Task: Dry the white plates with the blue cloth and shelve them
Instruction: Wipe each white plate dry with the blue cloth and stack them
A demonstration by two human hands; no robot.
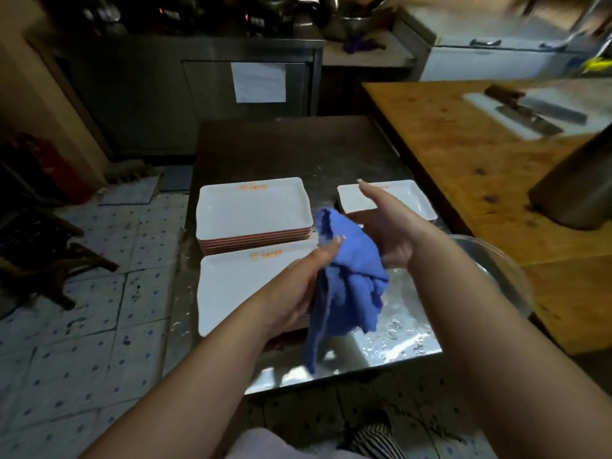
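The blue cloth (pixel 349 276) hangs crumpled between my two hands above the wet steel table (pixel 397 342). My left hand (pixel 298 286) grips its left side, fingers curled round the folds. My right hand (pixel 387 223) holds the cloth's far side against its palm, with the forefinger stretched out straight. A stack of white rectangular plates (pixel 253 210) stands at the back left. Another white plate (pixel 238 286) lies nearer, partly under my left hand. A third white plate pile (pixel 414 197) sits at the back right, behind my right hand.
A wooden counter (pixel 463 154) runs along the right with cleavers (pixel 530 119) on a white board and a dark metal pot (pixel 573 190). A clear bowl (pixel 496 270) sits at the table's right edge. Steel cabinets (pixel 198 94) stand behind. Tiled floor lies to the left.
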